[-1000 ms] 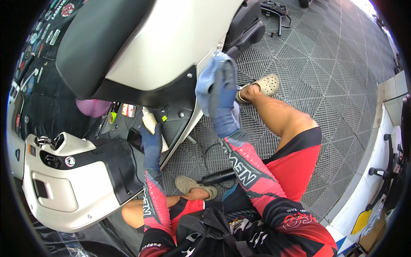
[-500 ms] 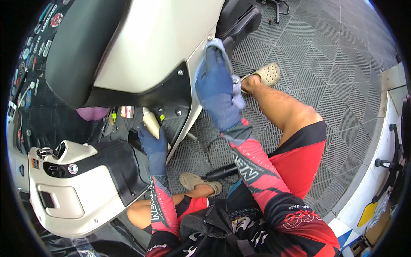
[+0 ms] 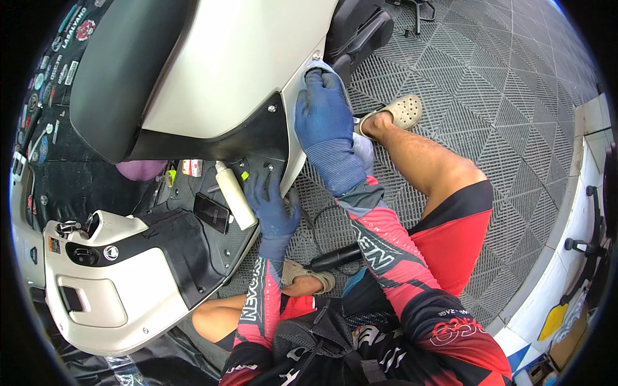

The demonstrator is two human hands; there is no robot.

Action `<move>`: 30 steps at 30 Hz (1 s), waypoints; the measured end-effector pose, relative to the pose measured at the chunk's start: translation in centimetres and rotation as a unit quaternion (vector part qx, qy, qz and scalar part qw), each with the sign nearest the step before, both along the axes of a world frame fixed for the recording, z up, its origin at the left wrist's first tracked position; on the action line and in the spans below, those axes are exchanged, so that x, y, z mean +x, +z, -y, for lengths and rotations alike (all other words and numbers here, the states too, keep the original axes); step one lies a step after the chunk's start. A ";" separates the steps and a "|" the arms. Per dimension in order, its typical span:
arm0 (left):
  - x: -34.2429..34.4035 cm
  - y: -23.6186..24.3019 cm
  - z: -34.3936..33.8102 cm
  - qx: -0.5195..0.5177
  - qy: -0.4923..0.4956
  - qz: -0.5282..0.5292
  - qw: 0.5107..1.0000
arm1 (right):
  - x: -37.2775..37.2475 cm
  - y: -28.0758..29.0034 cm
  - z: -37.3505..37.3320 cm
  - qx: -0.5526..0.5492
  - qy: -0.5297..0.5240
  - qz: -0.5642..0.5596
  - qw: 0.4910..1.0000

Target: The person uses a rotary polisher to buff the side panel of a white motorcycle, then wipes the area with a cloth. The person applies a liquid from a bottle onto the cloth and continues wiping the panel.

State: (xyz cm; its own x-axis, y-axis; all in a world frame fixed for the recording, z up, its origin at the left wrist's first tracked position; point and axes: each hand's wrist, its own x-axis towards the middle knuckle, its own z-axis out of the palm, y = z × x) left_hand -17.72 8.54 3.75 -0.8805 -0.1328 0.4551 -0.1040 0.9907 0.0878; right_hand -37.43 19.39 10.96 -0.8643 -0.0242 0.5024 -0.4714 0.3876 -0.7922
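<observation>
A scooter with a cream body panel (image 3: 238, 64) and dark seat fills the upper left. My right hand (image 3: 325, 122), in a blue work glove, presses a light blue-grey cloth (image 3: 364, 153) against the panel's lower edge strip; its folds hang out beside the palm. My left hand (image 3: 273, 209), also gloved, is open with fingers apart, their tips at the black trim (image 3: 254, 143) under the panel. Just left of it a cream squeeze bottle (image 3: 235, 196) with a pointed nozzle lies tilted on the footboard, apart from the fingers.
A dark phone-like slab (image 3: 211, 213) lies left of the bottle. The scooter's front part (image 3: 116, 302) stands at lower left. A purple round thing (image 3: 140, 170) sits beneath the seat. Grey grid matting (image 3: 502, 154) covers the floor; a black cylindrical tool (image 3: 331, 258) lies near my feet.
My left hand has let go of the squeeze bottle and moved right, its fingers now spread by the trim. The dark slab has come into view. My right hand stays on the cloth, slightly shifted.
</observation>
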 end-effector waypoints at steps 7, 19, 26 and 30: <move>-2.6 -3.5 1.1 0.045 -0.050 -0.048 0.997 | 0.4 0.0 0.8 -0.001 0.008 0.049 0.999; -3.0 -4.2 0.7 0.058 -0.042 -0.066 0.995 | -1.0 -2.2 0.5 -0.030 -0.005 -0.007 1.000; -3.0 -3.7 1.3 0.040 -0.039 -0.069 0.996 | -4.2 -2.3 -2.8 0.031 0.051 -0.026 0.998; -3.1 -3.8 0.9 0.046 -0.032 -0.067 0.996 | -7.1 -2.7 -5.4 -0.130 0.142 -0.006 0.981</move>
